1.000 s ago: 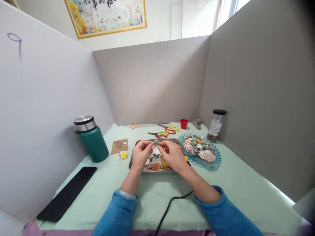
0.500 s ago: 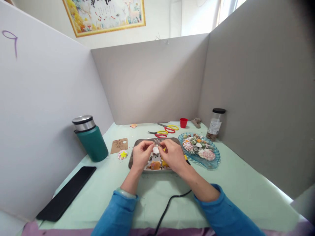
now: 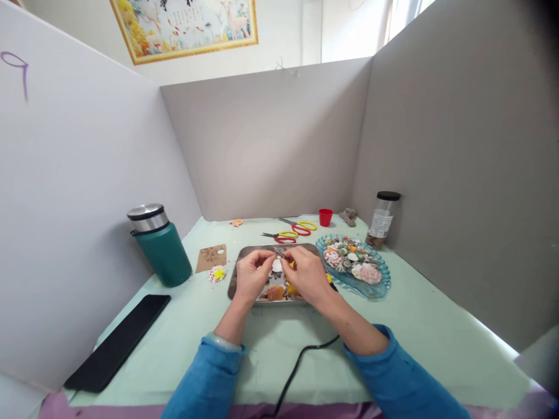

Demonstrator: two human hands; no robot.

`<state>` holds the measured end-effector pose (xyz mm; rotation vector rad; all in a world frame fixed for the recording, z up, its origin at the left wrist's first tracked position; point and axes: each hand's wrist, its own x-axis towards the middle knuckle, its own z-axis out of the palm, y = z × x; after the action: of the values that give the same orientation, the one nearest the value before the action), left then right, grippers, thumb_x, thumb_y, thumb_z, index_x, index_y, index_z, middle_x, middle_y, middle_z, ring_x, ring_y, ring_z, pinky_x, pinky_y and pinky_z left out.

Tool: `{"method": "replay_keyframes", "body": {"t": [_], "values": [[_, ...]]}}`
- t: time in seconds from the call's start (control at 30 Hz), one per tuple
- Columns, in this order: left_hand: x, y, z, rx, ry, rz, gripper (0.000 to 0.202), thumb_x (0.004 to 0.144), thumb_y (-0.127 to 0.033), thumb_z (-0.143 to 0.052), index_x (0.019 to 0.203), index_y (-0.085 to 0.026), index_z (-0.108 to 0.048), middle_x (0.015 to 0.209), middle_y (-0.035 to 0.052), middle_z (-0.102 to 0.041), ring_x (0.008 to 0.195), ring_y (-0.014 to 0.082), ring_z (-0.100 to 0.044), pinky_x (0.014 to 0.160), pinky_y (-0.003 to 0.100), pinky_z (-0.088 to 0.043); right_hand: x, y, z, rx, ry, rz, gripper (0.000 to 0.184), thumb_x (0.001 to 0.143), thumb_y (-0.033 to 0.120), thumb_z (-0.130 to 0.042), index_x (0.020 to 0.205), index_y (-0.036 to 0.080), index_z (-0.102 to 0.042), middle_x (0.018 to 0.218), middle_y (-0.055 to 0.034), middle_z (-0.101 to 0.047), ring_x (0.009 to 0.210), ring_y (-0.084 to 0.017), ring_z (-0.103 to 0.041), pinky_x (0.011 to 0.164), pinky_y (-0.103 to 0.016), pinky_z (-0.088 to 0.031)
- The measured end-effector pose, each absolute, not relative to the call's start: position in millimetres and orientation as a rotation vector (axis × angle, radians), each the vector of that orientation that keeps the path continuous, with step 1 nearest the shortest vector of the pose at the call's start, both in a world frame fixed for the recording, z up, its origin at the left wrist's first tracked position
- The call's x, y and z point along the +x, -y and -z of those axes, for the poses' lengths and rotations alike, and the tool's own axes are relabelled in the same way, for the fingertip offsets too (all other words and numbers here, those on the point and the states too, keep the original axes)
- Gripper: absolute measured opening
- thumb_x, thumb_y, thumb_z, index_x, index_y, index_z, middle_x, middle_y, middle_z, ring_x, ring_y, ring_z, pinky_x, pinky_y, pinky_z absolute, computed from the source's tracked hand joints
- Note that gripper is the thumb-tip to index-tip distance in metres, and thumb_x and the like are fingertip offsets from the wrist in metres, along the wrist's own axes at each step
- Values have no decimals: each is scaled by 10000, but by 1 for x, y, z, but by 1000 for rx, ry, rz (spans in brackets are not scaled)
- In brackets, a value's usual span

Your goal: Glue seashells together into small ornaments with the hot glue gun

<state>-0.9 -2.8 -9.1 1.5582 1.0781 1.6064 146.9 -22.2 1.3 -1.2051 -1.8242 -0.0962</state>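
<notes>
Both my hands hover over a metal tray (image 3: pixel 236 273) that holds several small shells and orange pieces. My left hand (image 3: pixel 251 274) is curled, fingertips pinched at a small thin object between the two hands. My right hand (image 3: pixel 308 273) is curled as well and pinches the same small object from the right. A white shell (image 3: pixel 276 265) lies in the tray just below my fingertips. What the pinched object is I cannot make out.
A blue glass dish (image 3: pixel 375 288) of coloured shells sits right of the tray. Two scissors (image 3: pixel 293 230), a red cup (image 3: pixel 325 217) and a jar (image 3: pixel 381 220) stand behind. A green flask (image 3: pixel 160 245), a card (image 3: pixel 212 258), a black slab (image 3: pixel 116 342) lie left. A black cable (image 3: pixel 301 364) runs forward.
My hands have drawn slightly closer together and lower over the tray. The view has tilted a little; nothing else has moved.
</notes>
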Motion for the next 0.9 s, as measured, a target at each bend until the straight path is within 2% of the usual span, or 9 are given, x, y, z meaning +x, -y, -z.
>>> {"method": "replay_keyframes", "body": {"t": [0.3, 0.43, 0.5, 0.63, 0.77, 0.9], "values": [[2, 6, 3, 1510, -1108, -1607, 192, 668, -328, -701, 754, -156, -691, 681, 31, -668, 587, 131, -579, 580, 240, -460, 146, 27, -5, -1218, 1827, 93, 123, 838, 269, -545, 857, 172, -618, 819, -53, -655, 729, -176, -592, 671, -265, -398], [1, 6, -2, 1362, -1060, -1628, 220, 645, -334, -723, 743, -143, -676, 680, 26, -665, 560, 113, -570, 572, 234, -450, 147, 27, -6, -1197, 1775, -53, 272, 815, 357, -591, 1018, 176, -581, 843, -41, -663, 705, -168, -600, 627, -256, -409], [1, 6, -4, 1294, -1027, -1637, 236, 623, -331, -740, 737, -135, -675, 701, 29, -669, 547, 98, -558, 575, 231, -445, 148, 28, -6, -1189, 1755, -112, 305, 802, 370, -604, 1042, 184, -572, 854, -37, -666, 703, -165, -604, 622, -253, -416], [-2, 5, -5, 1122, -894, -1608, 252, 607, -317, -756, 748, -127, -671, 739, 28, -669, 520, 65, -516, 578, 228, -448, 150, 28, -5, -1174, 1762, -136, 260, 799, 359, -604, 1000, 195, -592, 872, -37, -665, 681, -155, -597, 625, -253, -424], [-3, 5, -6, 1010, -761, -1503, 249, 599, -293, -767, 748, -121, -665, 697, 15, -637, 525, 59, -503, 573, 221, -453, 151, 27, -5, -1131, 1731, -161, 213, 810, 335, -592, 966, 192, -612, 866, -35, -663, 625, -137, -571, 635, -254, -430], [-2, 8, -5, 1029, -746, -1425, 252, 598, -303, -771, 734, -120, -664, 676, 19, -632, 522, 69, -516, 556, 224, -448, 151, 25, -6, -1060, 1687, -231, 142, 833, 302, -547, 823, 191, -635, 800, -26, -654, 640, -140, -563, 640, -250, -429]]}}
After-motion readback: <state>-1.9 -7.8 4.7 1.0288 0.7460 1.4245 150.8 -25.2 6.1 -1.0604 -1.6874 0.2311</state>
